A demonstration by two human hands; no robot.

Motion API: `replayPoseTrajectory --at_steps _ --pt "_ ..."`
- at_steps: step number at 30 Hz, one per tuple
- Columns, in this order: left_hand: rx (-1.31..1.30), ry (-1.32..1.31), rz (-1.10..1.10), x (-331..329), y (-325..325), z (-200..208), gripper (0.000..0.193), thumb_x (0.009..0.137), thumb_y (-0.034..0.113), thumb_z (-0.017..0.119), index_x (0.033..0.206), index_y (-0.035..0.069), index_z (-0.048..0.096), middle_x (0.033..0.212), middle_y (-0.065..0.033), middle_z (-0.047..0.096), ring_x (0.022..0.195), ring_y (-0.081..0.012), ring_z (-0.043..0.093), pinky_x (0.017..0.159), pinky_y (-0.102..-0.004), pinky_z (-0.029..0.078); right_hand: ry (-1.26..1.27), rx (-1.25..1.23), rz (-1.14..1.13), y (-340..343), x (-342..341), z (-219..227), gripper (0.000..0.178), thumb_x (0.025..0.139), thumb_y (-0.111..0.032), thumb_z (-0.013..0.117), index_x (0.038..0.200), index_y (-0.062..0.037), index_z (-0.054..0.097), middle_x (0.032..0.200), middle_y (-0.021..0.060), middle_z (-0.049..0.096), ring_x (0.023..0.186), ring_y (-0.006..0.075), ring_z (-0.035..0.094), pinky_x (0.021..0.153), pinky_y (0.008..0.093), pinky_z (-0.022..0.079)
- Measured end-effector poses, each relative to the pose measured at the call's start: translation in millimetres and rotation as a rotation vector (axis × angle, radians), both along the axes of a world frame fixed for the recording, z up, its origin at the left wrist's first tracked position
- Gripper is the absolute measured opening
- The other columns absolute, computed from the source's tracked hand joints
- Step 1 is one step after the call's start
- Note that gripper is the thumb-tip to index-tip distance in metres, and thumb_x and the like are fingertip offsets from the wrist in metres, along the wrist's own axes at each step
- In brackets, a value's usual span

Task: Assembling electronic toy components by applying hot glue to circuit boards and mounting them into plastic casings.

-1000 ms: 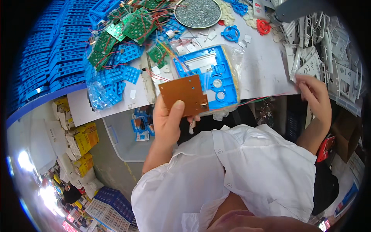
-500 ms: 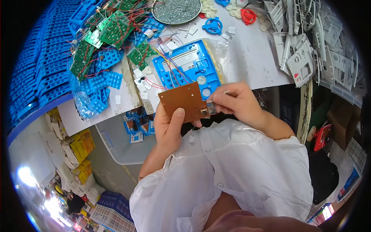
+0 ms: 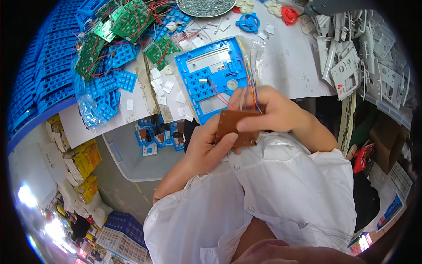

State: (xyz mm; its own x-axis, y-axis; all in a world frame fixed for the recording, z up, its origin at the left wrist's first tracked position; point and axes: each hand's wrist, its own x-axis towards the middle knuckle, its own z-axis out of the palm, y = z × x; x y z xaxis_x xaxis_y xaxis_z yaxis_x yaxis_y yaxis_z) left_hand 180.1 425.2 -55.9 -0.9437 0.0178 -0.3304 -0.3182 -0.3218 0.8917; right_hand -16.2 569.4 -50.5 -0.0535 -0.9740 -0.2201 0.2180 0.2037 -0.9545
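Close in front of my white shirt, I hold a brown circuit board [image 3: 228,122] with its plain face up. My left hand [image 3: 205,147] grips its left and lower edge, thumb on top. My right hand [image 3: 274,110] pinches the board's upper right part, thumb flat on the face and fingers hidden behind. Thin coloured wires [image 3: 252,83] rise from behind the board past the right fingers. Just beyond it lies a blue plastic housing [image 3: 193,94] with keypad openings and a round disc, on a clear bag. Red wires with a small metal-ended part [image 3: 204,81] cross the housing.
Green circuit boards [image 3: 132,26] with red wires and blue keypads [image 3: 127,80] heap at the left, beside stacked blue housings [image 3: 48,66]. A round tray of screws [image 3: 206,8] stands at the back. Grey-white plastic panels [image 3: 345,72] pile at right. Below the table sits a clear bin [image 3: 127,169].
The board has turned and shifted right. My right hand has moved from its right edge onto its upper right part. The coloured wires have swung from across the housing to its right side.
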Motion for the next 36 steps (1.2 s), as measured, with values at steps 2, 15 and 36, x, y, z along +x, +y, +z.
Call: replayPoseTrajectory --at_steps 2,15,36 --pt "0.116 -0.023 0.071 8 -2 -6 0.043 0.107 0.015 0.050 0.146 -0.002 0.042 0.127 -0.0190 0.066 0.100 -0.0235 0.071 0.086 -0.0350 0.057 -0.025 0.028 -0.116 -8 0 -14 0.012 0.090 -0.008 0.077 0.090 0.0002 0.069 0.103 0.0086 0.068 0.089 0.0130 0.061 0.079 0.0308 0.049" --pt "0.425 -0.233 0.242 25 -4 -23 0.063 0.109 0.043 0.033 0.153 -0.002 0.038 0.140 -0.0236 0.060 0.123 -0.0322 0.064 0.111 -0.0406 0.044 0.279 0.023 -0.161 -48 -26 -24 0.023 0.089 -0.014 0.076 0.104 0.0020 0.069 0.090 0.0028 0.069 0.085 0.0084 0.061 0.078 0.0269 0.050" --pt "0.386 -0.180 0.177 21 0 -34 0.048 0.109 0.013 0.046 0.153 -0.004 0.035 0.125 -0.0227 0.067 0.106 -0.0200 0.071 0.101 -0.0341 0.051 0.659 0.036 -0.073 -91 -25 -33 0.033 0.085 -0.020 0.076 0.107 0.0032 0.068 0.086 0.0199 0.070 0.072 0.0266 0.067 0.069 0.0349 0.052"
